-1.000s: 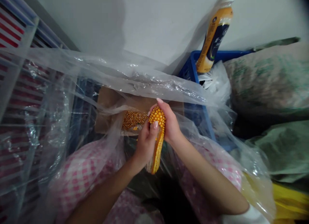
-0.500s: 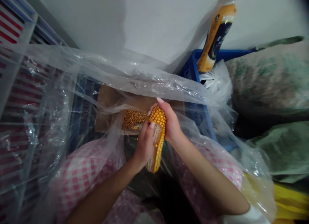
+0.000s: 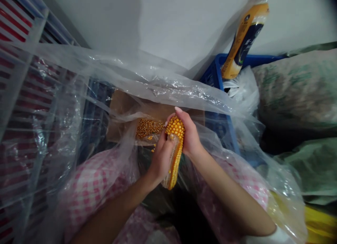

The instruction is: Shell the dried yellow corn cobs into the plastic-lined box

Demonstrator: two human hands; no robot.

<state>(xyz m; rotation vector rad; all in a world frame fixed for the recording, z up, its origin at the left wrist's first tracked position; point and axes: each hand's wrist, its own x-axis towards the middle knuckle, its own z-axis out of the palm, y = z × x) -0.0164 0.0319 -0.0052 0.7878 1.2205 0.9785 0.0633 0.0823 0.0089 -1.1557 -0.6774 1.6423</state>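
Note:
Both my hands grip a yellow-orange dried corn cob [image 3: 176, 149] held upright over my lap. My left hand [image 3: 160, 158] wraps its left side, thumb pressed on the kernels near a bare pale strip. My right hand [image 3: 190, 137] closes round the cob's top from the right, fingers curled behind it. A pile of loose corn kernels [image 3: 150, 127] lies just beyond the cob on brown cardboard [image 3: 123, 103], under a clear plastic sheet [image 3: 158, 86]. A few kernels hang loose below the pile.
The plastic sheet drapes over my pink checked lap [image 3: 97, 182]. A blue crate [image 3: 214, 75] with an orange bottle [image 3: 244, 37] stands at the back right beside woven sacks [image 3: 295, 86]. Red-and-white slats [image 3: 18, 79] run along the left. A white wall is behind.
My left thumb has slid down the cob, and a few kernels have come loose near the pile. Both hands keep their grip; the view has shifted slightly.

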